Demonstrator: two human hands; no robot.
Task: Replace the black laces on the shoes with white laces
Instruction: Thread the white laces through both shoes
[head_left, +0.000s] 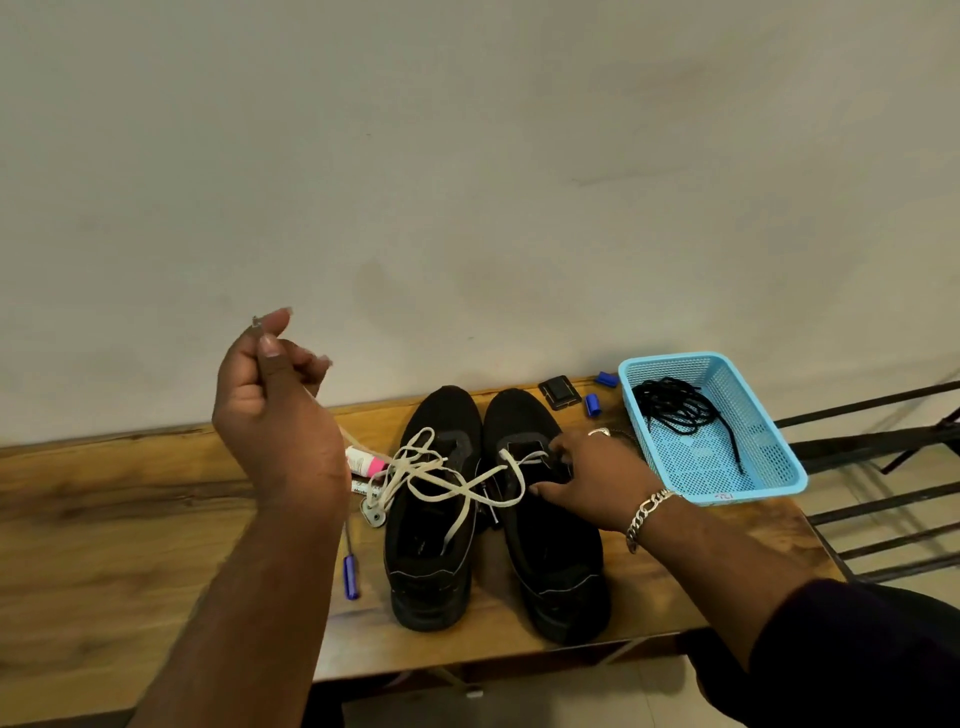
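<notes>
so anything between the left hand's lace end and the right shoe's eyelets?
Partly. The left hand holds the white lace end raised, left of both shoes. The right hand rests on the right shoe over its upper eyelets, and loose lace loops lie piled on the left shoe between.

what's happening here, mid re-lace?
Yes, mid re-lace. The person's left hand is raised, pinching the tip of a white lace and drawing it up from the shoes. The right hand rests on the right shoe, its fingers at the eyelets where that lace is threaded. More white lace lies loose over the left shoe. The black laces are already off, piled in the blue basket on the wooden table.
</notes>
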